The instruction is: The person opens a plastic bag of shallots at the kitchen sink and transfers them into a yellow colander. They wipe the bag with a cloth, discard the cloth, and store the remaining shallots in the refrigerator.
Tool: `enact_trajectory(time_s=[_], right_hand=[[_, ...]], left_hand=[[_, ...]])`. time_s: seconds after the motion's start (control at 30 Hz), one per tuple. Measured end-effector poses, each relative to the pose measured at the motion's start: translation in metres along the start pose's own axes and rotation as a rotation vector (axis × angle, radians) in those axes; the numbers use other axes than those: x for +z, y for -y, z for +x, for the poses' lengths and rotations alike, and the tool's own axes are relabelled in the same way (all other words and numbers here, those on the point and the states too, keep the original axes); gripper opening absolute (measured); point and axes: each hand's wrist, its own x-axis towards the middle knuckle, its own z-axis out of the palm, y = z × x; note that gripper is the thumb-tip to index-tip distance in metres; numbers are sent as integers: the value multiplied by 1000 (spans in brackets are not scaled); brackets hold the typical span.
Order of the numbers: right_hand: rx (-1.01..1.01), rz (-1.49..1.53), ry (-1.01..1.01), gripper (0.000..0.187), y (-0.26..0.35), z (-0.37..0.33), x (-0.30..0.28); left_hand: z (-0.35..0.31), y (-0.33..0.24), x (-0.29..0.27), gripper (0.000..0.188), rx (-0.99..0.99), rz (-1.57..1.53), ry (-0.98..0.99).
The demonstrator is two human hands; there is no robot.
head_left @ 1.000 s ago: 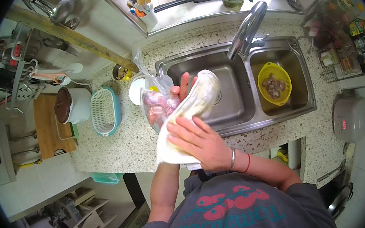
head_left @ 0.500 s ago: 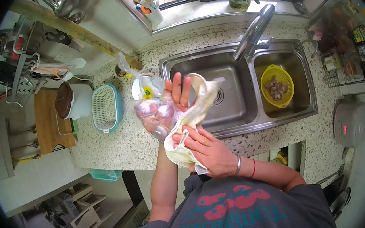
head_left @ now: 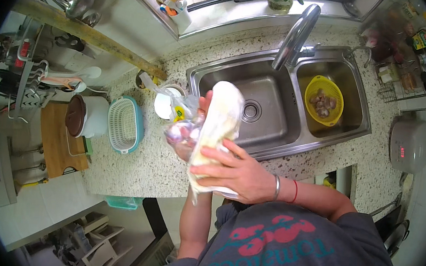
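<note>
A clear plastic bag of pinkish meat pieces [head_left: 181, 130] is held up above the counter by my left hand [head_left: 205, 102], whose fingertips show past a cream-coloured cloth [head_left: 225, 108]. The rest of that hand and its grip lie hidden behind bag and cloth. My right hand [head_left: 237, 174] has its fingers bent over the near part of the cloth, pressing it against the bag and left hand. Behind the bag, a white bowl [head_left: 164, 106] stands on the counter.
A double steel sink [head_left: 267, 133] lies ahead, with a tap [head_left: 298, 35] over it. Its right basin holds a yellow strainer [head_left: 310, 94] with meat pieces. To the left are a blue-and-white basket [head_left: 139, 125], a lidded pot [head_left: 95, 118] and a wooden board [head_left: 54, 139].
The cloth has swung left and up, now covering most of my left hand's fingers. The bag has turned and shifted slightly right. My right hand has moved a little with the cloth.
</note>
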Motion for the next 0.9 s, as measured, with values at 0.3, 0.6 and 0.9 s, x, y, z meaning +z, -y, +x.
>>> enact_trajectory(time_s=[0.3, 0.6, 0.9], right_hand=[[896, 1721, -846, 46, -69, -97, 11], [168, 948, -561, 54, -26, -52, -34], [69, -215, -221, 24, -70, -8, -7]], left_hand=[[17, -43, 33, 38, -128, 467, -53], [-1, 0, 49, 29, -259, 1220, -327], [-33, 13, 52, 17, -582, 1821, 38]])
